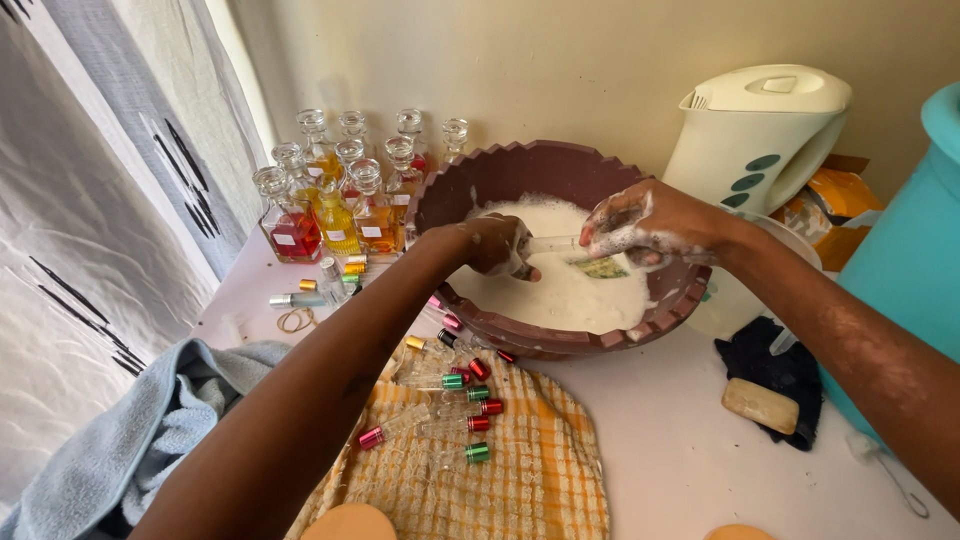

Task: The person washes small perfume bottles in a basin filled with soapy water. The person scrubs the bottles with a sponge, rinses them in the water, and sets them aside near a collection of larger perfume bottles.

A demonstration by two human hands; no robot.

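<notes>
A dark red plastic basin full of white soapy foam stands at the back of the white table. Over the foam, my left hand grips one end of a small clear glass vial. My right hand, covered in suds, pinches the vial's other end. A greenish label floats on the foam just under my right hand. On an orange checked cloth in front of the basin lie several small clear vials with red, green, gold and pink caps.
Several glass stoppered bottles of red, yellow and amber liquid stand left of the basin. A white electric kettle is behind it, a teal container at right. A soap bar lies on a dark cloth, a blue towel at left.
</notes>
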